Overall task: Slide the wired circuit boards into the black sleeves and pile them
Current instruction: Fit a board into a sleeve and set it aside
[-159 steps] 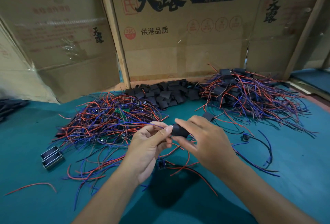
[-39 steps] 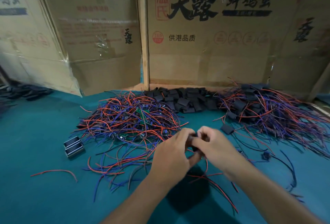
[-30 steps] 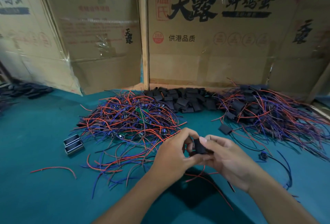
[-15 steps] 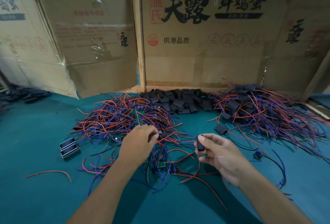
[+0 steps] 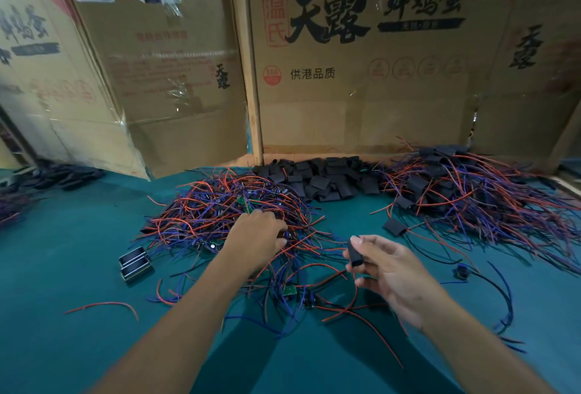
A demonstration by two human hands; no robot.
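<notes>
A: Hands?

B: My right hand [image 5: 390, 271] pinches one black sleeve [image 5: 354, 253] between thumb and forefinger, held upright above the mat. My left hand [image 5: 256, 236] is down in the near edge of the tangled pile of wired circuit boards [image 5: 220, 208], fingers curled into the red and blue wires; can't tell if it has got hold of a board.

A: Versus earlier?

B: A second ago both hands were together on that sleeve. Since then the left has let go and reached out to the pile; the right has kept the sleeve and moved apart from it.

A: Around them?

B: Loose boards with wires lie between my forearms, one green board [image 5: 289, 290] just under the left wrist. Heap of empty sleeves [image 5: 320, 178] at the back against the cardboard boxes [image 5: 361, 79]. Finished pile [image 5: 471, 192], sleeved boards with wires trailing, back right. One stray sleeved piece [image 5: 394, 226] in front of it, near my right hand. Two small metal-rimmed rectangular parts [image 5: 135, 263] side by side left of the wire pile. A single red wire [image 5: 103, 307] alone near left. All on the green mat [image 5: 63, 268].

A: Anything blocking?

B: My left hand hides whatever it's touching.
</notes>
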